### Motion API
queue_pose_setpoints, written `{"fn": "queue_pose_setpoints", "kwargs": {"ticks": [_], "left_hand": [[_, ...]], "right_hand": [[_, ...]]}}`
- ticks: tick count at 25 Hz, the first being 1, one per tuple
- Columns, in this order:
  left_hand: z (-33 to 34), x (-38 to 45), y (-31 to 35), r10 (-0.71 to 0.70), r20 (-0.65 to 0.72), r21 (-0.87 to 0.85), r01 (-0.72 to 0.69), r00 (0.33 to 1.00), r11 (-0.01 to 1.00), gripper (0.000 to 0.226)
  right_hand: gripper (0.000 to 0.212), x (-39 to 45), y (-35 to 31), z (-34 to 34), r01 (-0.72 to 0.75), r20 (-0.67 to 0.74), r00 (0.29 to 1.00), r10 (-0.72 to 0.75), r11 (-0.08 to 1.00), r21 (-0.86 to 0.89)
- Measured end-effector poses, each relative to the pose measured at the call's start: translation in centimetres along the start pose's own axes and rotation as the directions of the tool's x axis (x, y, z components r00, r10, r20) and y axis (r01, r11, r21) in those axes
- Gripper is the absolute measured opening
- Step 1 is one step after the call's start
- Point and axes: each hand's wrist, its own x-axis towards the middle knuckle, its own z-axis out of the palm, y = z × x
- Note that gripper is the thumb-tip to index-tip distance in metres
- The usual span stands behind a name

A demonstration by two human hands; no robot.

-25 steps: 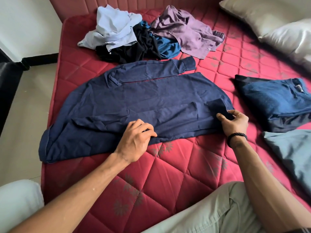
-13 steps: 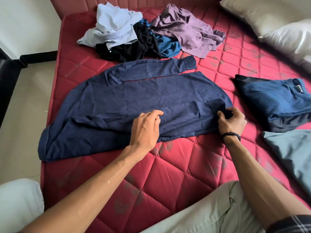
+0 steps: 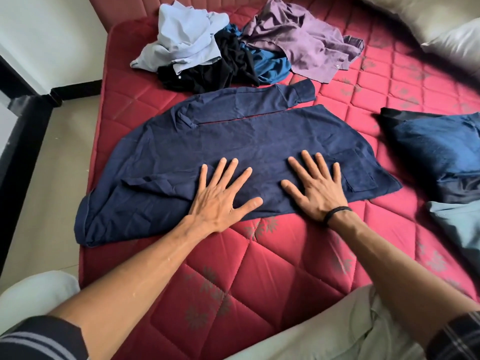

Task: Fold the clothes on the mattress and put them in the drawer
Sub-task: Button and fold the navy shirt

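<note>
A navy long-sleeved shirt (image 3: 233, 141) lies spread sideways on the red quilted mattress (image 3: 272, 268), one sleeve folded along its far edge. My left hand (image 3: 220, 196) lies flat on the shirt's near edge, fingers straight and spread. Beside it, my right hand (image 3: 317, 188), with a black band at the wrist, presses flat on the shirt near its chest pocket. A heap of unfolded clothes (image 3: 233, 48) sits at the far side: light blue, black, teal and purple pieces.
Folded dark blue clothes (image 3: 436, 149) and a grey-blue piece (image 3: 459, 224) lie on the mattress at the right. Pillows (image 3: 441, 24) are at the far right corner. The mattress's left edge drops to a tiled floor (image 3: 52, 178). My knees show at the bottom.
Both hands have let go of the shirt's edge and pocket corner and now lie flat with straight fingers on the cloth. The camera has moved closer over the shirt.
</note>
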Motion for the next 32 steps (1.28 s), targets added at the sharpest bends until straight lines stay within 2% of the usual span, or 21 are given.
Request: {"fn": "queue_pose_setpoints", "kwargs": {"ticks": [5, 8, 10, 12, 14, 15, 16, 18, 19, 21, 23, 25, 28, 32], "left_hand": [[-0.4, -2.6, -6.6, -0.222, -0.03, 0.053, 0.224, 0.975, 0.973, 0.071], [-1.8, -4.8, -10.2, -0.3, 0.052, 0.049, 0.298, 0.952, 0.953, 0.074], [-3.2, -6.8, -11.1, -0.196, 0.101, 0.068, 0.19, 0.975, 0.979, 0.083], [-4.5, -9.7, -11.4, 0.027, 0.131, 0.162, -0.048, 0.991, 0.986, 0.091], [-5.2, -12.1, -11.8, 0.174, 0.135, 0.223, -0.201, 0.975, 0.954, 0.081], [-5.4, -12.9, -12.1, 0.22, 0.109, 0.245, -0.241, 0.969, 0.939, 0.071], [-5.3, -13.2, -12.3, 0.244, 0.093, 0.26, -0.26, 0.965, 0.93, 0.067], [-4.9, -13.1, -12.3, 0.194, 0.089, 0.247, -0.21, 0.977, 0.946, 0.093], [-4.8, -12.9, -12.3, 0.135, 0.092, 0.234, -0.153, 0.987, 0.96, 0.107], [-4.4, -12.6, -12.2, 0.037, 0.101, 0.205, -0.057, 0.994, 0.977, 0.116], [-4.6, -12.1, -12.3, -0.009, 0.157, 0.154, -0.015, 0.988, 0.988, 0.11], [-5.3, -11.5, -12.5, -0.017, 0.226, 0.099, -0.005, 0.974, 0.995, 0.1], [-7.1, -11.8, -13.0, 0.028, 0.284, 0.024, -0.036, 0.958, 0.999, 0.088], [-9.8, -14.4, -12.1, 0.083, 0.372, 0.029, -0.101, 0.924, 0.994, 0.08]], "right_hand": [[0.081, 0.3, 8.2, -0.8, -0.073, -0.025, 0.997, 0.072, 0.995, -0.061], [0.091, 0.1, 12.1, -2.6, -0.084, 0.046, 0.995, 0.087, 0.995, -0.055], [0.094, -1.7, 12.8, -3.9, 0.064, 0.007, 0.998, -0.064, 0.993, -0.103], [0.087, -4.6, 12.4, -4.1, 0.298, -0.06, 0.949, -0.31, 0.942, -0.153], [0.067, -6.2, 12.2, -3.5, 0.467, -0.124, 0.864, -0.488, 0.868, -0.17], [0.066, -6.2, 12.1, -3.5, 0.496, -0.118, 0.846, -0.519, 0.85, -0.18], [0.071, -5.8, 12.1, -3.5, 0.499, -0.083, 0.85, -0.52, 0.846, -0.188], [0.088, -4.6, 11.8, -3.3, 0.461, -0.005, 0.882, -0.472, 0.864, -0.204], [0.091, -4.2, 11.5, -3.0, 0.428, 0.03, 0.902, -0.431, 0.883, -0.194], [0.086, -3.7, 10.9, -2.9, 0.372, 0.048, 0.928, -0.37, 0.911, -0.177], [0.077, -3.8, 10.5, -3.4, 0.314, 0.013, 0.949, -0.315, 0.942, -0.121], [0.079, -4.3, 10.5, -4.2, 0.267, -0.016, 0.963, -0.269, 0.961, -0.074], [0.081, -5.4, 11.1, -5.2, 0.311, -0.054, 0.947, -0.318, 0.945, -0.104], [0.085, -8.6, 10.9, -6.8, 0.329, -0.042, 0.941, -0.336, 0.937, -0.122]]}}
